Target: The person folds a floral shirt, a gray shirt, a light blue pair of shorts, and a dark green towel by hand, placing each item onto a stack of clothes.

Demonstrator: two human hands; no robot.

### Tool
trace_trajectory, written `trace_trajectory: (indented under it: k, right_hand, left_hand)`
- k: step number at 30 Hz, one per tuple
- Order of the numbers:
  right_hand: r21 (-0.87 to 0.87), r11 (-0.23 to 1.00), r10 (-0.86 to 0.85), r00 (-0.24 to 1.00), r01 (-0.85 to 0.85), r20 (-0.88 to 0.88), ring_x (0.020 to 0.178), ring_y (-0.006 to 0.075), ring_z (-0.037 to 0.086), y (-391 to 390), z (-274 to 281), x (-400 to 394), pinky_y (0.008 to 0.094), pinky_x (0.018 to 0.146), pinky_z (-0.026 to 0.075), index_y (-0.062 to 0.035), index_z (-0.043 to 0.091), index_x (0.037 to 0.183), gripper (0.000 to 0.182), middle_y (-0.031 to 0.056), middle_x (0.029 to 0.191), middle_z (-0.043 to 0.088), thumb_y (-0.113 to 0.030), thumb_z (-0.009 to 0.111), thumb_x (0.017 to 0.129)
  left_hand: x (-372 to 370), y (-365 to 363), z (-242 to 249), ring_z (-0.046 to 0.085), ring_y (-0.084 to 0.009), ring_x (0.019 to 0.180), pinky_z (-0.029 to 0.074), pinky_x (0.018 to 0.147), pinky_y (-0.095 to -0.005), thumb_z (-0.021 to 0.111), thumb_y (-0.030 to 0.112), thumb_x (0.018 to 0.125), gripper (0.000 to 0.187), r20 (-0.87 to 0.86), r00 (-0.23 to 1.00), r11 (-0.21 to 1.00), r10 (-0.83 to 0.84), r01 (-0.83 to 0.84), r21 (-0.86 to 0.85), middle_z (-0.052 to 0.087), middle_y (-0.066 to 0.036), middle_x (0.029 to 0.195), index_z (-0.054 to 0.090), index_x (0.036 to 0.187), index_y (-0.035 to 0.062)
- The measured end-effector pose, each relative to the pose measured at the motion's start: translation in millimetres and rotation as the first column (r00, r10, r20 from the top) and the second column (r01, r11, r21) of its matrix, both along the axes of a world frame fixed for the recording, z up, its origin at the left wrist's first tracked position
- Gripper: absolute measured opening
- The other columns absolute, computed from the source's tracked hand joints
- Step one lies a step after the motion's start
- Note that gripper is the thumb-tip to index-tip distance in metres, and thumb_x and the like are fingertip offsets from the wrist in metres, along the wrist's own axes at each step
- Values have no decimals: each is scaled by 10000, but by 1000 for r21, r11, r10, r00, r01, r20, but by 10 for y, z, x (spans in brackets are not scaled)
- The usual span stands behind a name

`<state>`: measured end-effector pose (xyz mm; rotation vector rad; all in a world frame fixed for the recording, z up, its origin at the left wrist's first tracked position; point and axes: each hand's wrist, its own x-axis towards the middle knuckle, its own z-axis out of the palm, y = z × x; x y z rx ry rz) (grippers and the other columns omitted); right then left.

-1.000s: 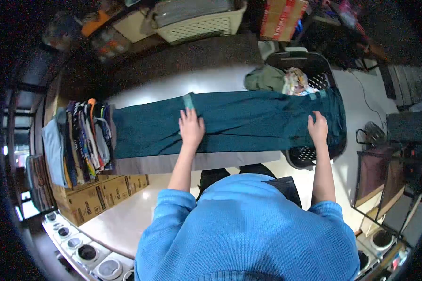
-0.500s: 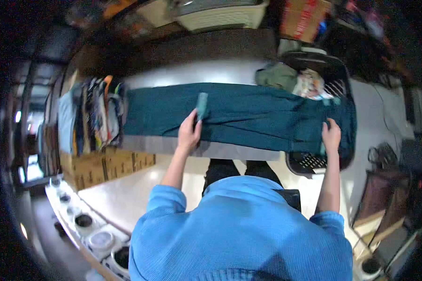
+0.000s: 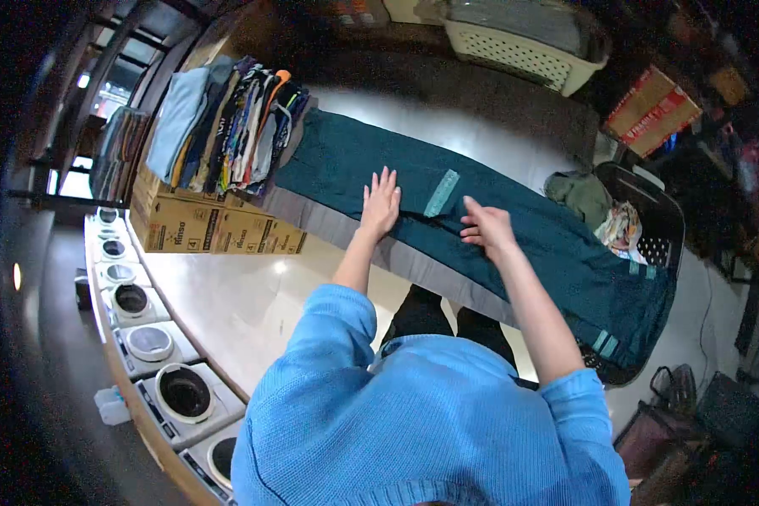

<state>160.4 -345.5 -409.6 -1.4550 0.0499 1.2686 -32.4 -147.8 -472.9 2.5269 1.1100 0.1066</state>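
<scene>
A long dark teal garment (image 3: 514, 228), shaped like trousers, lies stretched along the table, its right end hanging over a black laundry basket (image 3: 680, 223). Pale green strips (image 3: 605, 343) cross it in pairs near that end. My left hand (image 3: 381, 202) rests flat on the cloth left of the middle, fingers extended. Between my two hands, a pale green band (image 3: 442, 193) crosses the fabric. Just right of that band, my right hand (image 3: 487, 229) is over the garment with its fingers apart and slightly bent, gripping nothing.
Folded clothes (image 3: 236, 126) stand in a tight row at the table's left end, above cardboard boxes (image 3: 219, 229). An olive cloth (image 3: 578, 196) and patterned fabric (image 3: 620, 229) sit by the basket. A cream basket (image 3: 514, 56) is at the back. Several washing machines (image 3: 149, 342) line the left.
My view has turned toward the left. My right hand has come from the garment's basket end to its middle, while my left hand has left the pale band and spread flat beside it.
</scene>
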Motion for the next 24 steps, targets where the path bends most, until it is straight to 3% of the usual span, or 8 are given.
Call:
trace_trajectory:
  k: [3,6,7,10,11,18,22,24]
  right_hand:
    - [-149,988,60,994,-46,93,556,170,613,390,-163,-223,288,477,506,48,635,925,415,84,736,632,-323,787,820]
    - [-168,985,124,813,-33,568,619,140,612,534,-278,-325,273,577,483,26,652,925,338,53,713,634,-260,788,807]
    - [-48,999,49,755,-24,654,617,101,549,561,-210,-348,273,597,431,6,637,867,245,18,672,590,-200,763,819]
    - [176,984,-122,622,-26,773,572,87,469,681,61,-386,284,548,391,-6,587,843,225,6,617,516,-182,727,858]
    - [281,960,-188,716,-12,673,556,79,405,718,162,-420,289,527,356,-21,541,851,211,-16,592,452,-162,695,885]
    - [-216,974,137,572,72,809,582,74,500,438,-221,-518,283,544,412,-6,586,885,170,20,608,569,-145,683,884]
    - [-324,939,233,476,117,848,715,362,678,490,-44,-579,438,663,503,6,614,933,193,195,716,670,-168,660,865]
    - [-372,920,306,372,119,876,746,412,665,492,-64,-606,479,690,500,-10,607,990,210,207,723,668,-168,657,860]
  left_hand:
    - [-10,-31,44,202,-351,1475,163,1183,-532,319,346,1037,552,68,998,1000,14,-15,14,241,-123,1600,286,1528,96]
    - [-36,49,301,263,-333,1453,194,1174,-520,350,348,1026,546,110,991,995,79,-73,-63,310,-108,1573,311,1521,123]
    - [-34,102,380,281,-328,1446,203,1171,-518,358,349,1022,543,112,988,989,109,-97,-109,330,-103,1565,318,1519,133]
    - [-118,457,305,306,-319,1432,216,1158,-538,378,367,1014,542,112,994,982,1,-22,186,372,-88,1543,333,1514,161]
    - [-135,579,209,273,-314,1450,182,1158,-580,397,398,1006,560,48,999,967,-16,3,255,329,-69,1568,326,1518,180]
    - [-298,817,-2,191,-282,1484,118,1159,-620,433,433,987,596,-7,990,954,-142,139,266,247,-30,1605,315,1523,202]
    - [-297,825,-2,223,-291,1473,125,1142,-637,479,402,972,590,49,986,948,-162,142,284,281,-48,1591,350,1508,192]
    - [-297,821,14,225,-309,1466,131,1137,-633,426,405,998,574,20,984,939,-177,163,302,286,-65,1585,337,1514,171]
